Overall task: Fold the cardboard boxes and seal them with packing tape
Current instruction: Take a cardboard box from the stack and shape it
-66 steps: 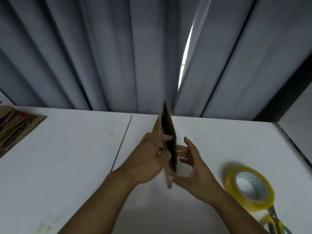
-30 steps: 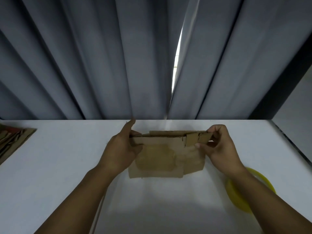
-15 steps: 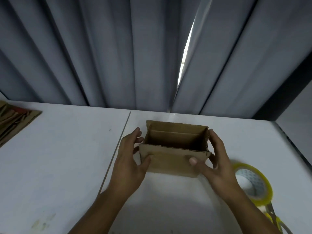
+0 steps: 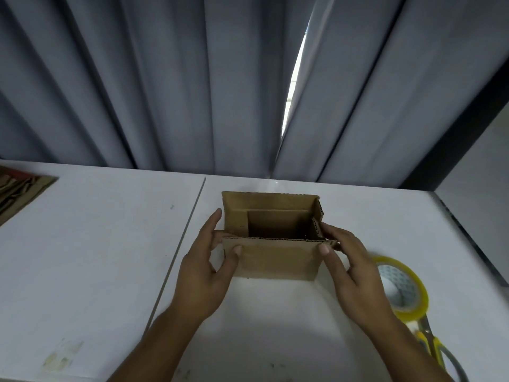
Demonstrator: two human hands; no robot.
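A small brown cardboard box [image 4: 275, 261] stands upright on the white table [image 4: 82, 257], its top open and its inside dark. My left hand [image 4: 203, 277] holds the box's left end, thumb on the front wall and fingers along the left side flap. My right hand [image 4: 355, 271] holds the right end, thumb on the front wall's top corner and fingers curled on the small right flap, which leans inward. A roll of yellow packing tape [image 4: 405, 288] lies flat just right of my right hand, partly hidden by it.
Yellow-handled scissors [image 4: 432, 346] lie in front of the tape at the right edge. A stack of flat cardboard [image 4: 16, 191] sits at the far left. A seam [image 4: 179, 252] runs across the table. Grey curtains [image 4: 165, 78] hang behind the table.
The flat cardboard held on edge was turned, pulled open into a box shape and set on the table. Since half a second ago my right fingers have moved onto the right flap.
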